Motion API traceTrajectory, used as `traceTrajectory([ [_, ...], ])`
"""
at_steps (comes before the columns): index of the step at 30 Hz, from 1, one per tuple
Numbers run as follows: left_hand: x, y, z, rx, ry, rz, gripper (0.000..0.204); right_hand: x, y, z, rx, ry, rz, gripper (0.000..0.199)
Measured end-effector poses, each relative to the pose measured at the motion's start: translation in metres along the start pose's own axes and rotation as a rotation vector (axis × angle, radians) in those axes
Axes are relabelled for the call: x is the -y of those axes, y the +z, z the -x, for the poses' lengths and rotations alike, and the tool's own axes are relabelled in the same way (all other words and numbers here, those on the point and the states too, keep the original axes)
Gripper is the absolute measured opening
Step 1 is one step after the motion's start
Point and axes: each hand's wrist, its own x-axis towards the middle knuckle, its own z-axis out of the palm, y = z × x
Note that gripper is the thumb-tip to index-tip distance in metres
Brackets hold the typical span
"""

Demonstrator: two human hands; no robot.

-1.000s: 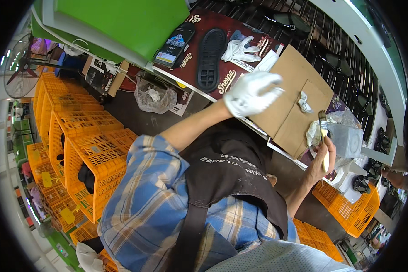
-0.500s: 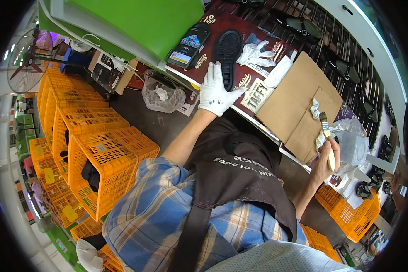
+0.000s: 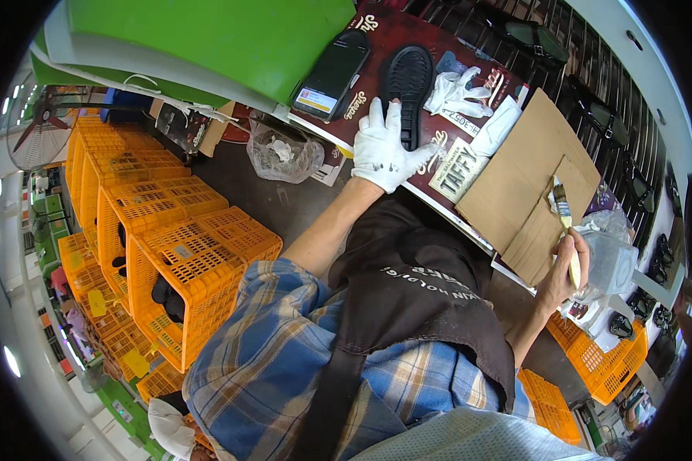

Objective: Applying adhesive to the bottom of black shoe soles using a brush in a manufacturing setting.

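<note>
My left hand [image 3: 383, 150], in a white glove, reaches over the workbench edge with its fingers spread, the fingertips at a black shoe sole [image 3: 407, 81] lying on the dark red bench cover [image 3: 388, 31]. It touches the sole without gripping it. My bare right hand [image 3: 565, 265] is closed around the handle of a small paintbrush [image 3: 565, 223], bristles pointing up over a sheet of brown cardboard [image 3: 534, 184]. A second black sole [image 3: 334, 69] lies to the left of the first. A crumpled white glove [image 3: 457, 92] lies to the right of it.
Stacked orange plastic crates [image 3: 169, 238] fill the floor to my left, more orange crates [image 3: 600, 361] at the right. A clear plastic bag [image 3: 284, 154] hangs under the bench. A clear plastic container [image 3: 611, 257] stands beside my right hand. A green panel [image 3: 231, 38] lies at top.
My gloved left hand has moved left from the cardboard to the black sole and spread its fingers. The right hand with the brush has stayed by the cardboard's edge.
</note>
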Motion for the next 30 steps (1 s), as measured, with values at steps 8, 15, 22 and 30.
traceTrajectory([
  [8, 0.015, -0.008, -0.002, 0.061, 0.072, 0.128, 0.089, 0.003, 0.029, -0.010, -0.026, 0.062, 0.012, 0.023],
  [15, 0.028, -0.011, -0.001, 0.042, 0.101, 0.298, 0.075, 0.009, 0.047, -0.013, -0.010, 0.002, 0.062, 0.024],
  [22, 0.054, -0.008, 0.022, -0.003, 0.220, 0.461, 0.056, 0.014, 0.057, -0.010, -0.015, -0.008, 0.051, 0.024],
  [30, 0.071, -0.021, 0.038, 0.003, 0.197, 0.509, 0.047, 0.022, 0.063, -0.003, -0.019, -0.032, 0.071, 0.022],
])
